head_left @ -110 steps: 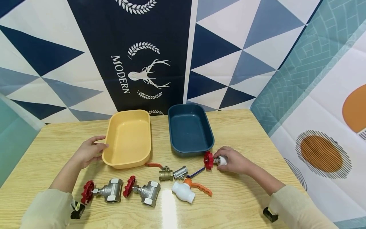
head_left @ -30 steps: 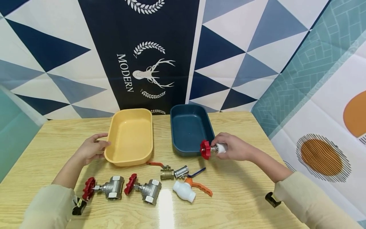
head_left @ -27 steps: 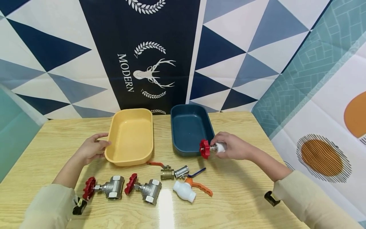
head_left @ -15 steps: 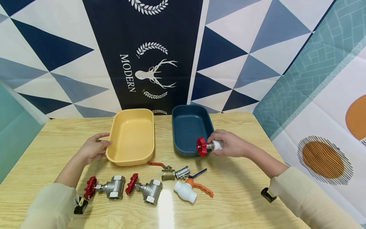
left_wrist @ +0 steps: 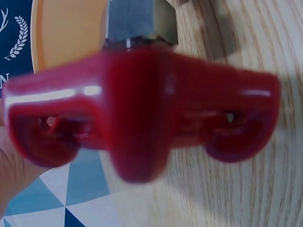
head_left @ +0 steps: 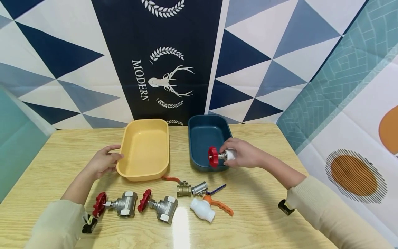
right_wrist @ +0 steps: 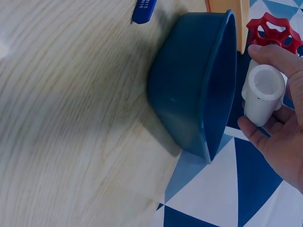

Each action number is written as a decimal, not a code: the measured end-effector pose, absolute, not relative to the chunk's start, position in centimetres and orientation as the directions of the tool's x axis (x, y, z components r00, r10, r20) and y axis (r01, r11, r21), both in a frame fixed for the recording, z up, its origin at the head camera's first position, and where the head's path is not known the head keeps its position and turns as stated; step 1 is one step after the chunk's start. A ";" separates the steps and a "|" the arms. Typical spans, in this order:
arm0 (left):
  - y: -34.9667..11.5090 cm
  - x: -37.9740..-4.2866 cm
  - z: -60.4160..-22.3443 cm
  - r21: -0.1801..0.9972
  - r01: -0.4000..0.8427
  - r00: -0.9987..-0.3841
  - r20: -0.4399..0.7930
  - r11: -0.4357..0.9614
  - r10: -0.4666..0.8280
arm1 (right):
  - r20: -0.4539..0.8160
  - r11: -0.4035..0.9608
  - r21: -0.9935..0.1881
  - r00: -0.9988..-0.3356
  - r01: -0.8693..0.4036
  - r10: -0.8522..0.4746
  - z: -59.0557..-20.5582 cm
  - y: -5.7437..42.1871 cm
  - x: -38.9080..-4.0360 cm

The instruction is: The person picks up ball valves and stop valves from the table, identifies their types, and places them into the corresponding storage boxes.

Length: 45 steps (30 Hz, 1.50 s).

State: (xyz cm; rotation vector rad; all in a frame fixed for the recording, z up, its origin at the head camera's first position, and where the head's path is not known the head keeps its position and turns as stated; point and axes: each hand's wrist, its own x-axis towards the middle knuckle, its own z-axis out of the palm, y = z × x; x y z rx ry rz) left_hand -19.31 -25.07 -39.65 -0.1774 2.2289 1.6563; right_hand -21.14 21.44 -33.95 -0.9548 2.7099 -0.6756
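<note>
My right hand [head_left: 245, 152] grips a white plastic valve [right_wrist: 265, 94] by its body, with the red handwheel [head_left: 213, 156] pointing left. In the head view the valve overlaps the near right part of the dark blue tray [head_left: 195, 165]. In the right wrist view the hand and valve are beside the tray's open top. My left hand [head_left: 102, 161] holds the left rim of the yellow tray [head_left: 143, 178], thumb on the rim and fingers along the outer wall. A blurred red handwheel [left_wrist: 142, 104] fills much of the left wrist view.
Two steel valves [head_left: 124, 204] with red handwheels lie front left. In the middle lie a brass ball valve [head_left: 184, 190] with a red lever, a small steel valve [head_left: 200, 188] with a blue lever, and a white ball valve [head_left: 202, 209] with an orange lever.
My right hand has lifted the white valve off the table and carried it left over the blue tray's near edge. My left hand has stayed at the yellow tray.
</note>
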 end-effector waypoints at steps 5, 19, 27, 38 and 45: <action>-25.1 -19.3 -39.7 0.899 -0.314 -0.927 -0.360 0.304 0.105 | -0.032 0.687 -0.474 -0.768 -0.552 -0.639 -33.5 20.8 -21.3; -25.0 -19.3 -39.9 0.903 -0.310 -0.929 -0.354 0.296 0.107 | -0.038 0.685 -0.458 -0.757 -0.567 -0.652 -33.1 19.8 -21.7; -25.0 -19.3 -39.7 0.902 -0.317 -0.928 -0.359 0.293 0.102 | -0.032 0.672 -0.442 -0.738 -0.594 -0.674 -32.7 19.1 -22.3; -25.2 -19.4 -39.7 0.907 -0.311 -0.929 -0.354 0.285 0.111 | -0.035 0.672 -0.432 -0.733 -0.602 -0.679 -32.4 18.1 -23.0; -25.2 -19.3 -39.7 0.908 -0.314 -0.928 -0.355 0.279 0.110 | -0.054 0.680 -0.444 -0.740 -0.583 -0.670 -32.5 17.4 -23.1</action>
